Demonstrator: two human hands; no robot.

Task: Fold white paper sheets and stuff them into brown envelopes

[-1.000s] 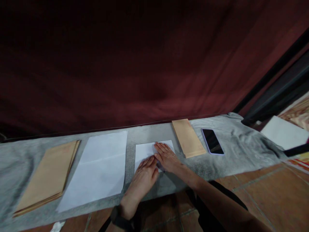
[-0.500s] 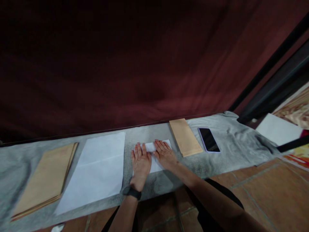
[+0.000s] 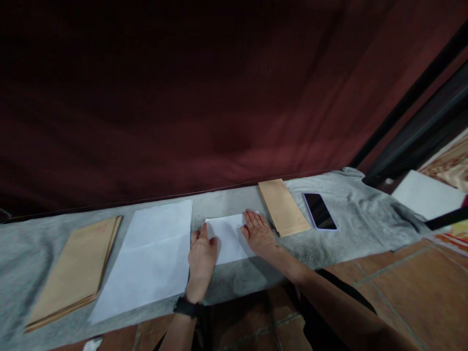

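A folded sheet of white paper [image 3: 231,240] lies flat on the grey cloth in front of me. My left hand [image 3: 202,254], with a dark watch at the wrist, rests at the paper's left edge, its index finger stretched along that edge and the thumb apart. Flat across the right end of the same paper lies my right hand [image 3: 259,236], fingers extended. To the left is a larger stack or sheet of white paper [image 3: 149,253] with a crease across it. Just right of my right hand sits a brown envelope [image 3: 283,207].
Several brown envelopes [image 3: 75,268] are stacked at the far left. A phone [image 3: 319,211] with a pale purple edge lies beyond the single envelope. The grey cloth [image 3: 369,219] covers a narrow surface against a dark red curtain [image 3: 234,97]; tiled floor [image 3: 409,287] lies below.
My left hand has slid left across the folded paper to its left edge, uncovering the middle. My right hand has shifted slightly right, still flat on the paper.
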